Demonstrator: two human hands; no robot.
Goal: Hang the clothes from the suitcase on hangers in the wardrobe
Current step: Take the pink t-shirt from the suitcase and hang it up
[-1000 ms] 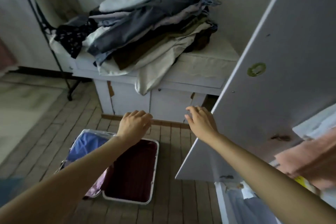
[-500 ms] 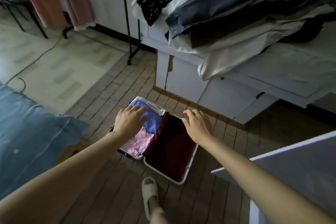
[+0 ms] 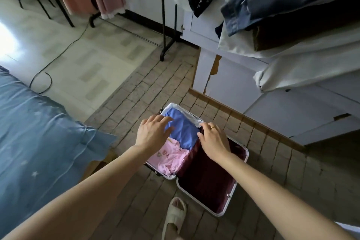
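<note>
Both bare arms reach forward and down, converging toward the far middle. The left hand point(image 3: 153, 132) is palm down with the fingers spread and nearly straight. The right hand point(image 3: 213, 139) is palm down, fingers slightly bent, near the left.

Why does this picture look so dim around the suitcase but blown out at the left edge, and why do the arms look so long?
Head view: daylight glares white on the pale floor at far left, while the open suitcase lies in dim shade. The wide lens stretches both forearms and bends the cabinet edges. Left hand and right hand look fairly sharp; the clothes pile at top right is slightly soft.
</note>
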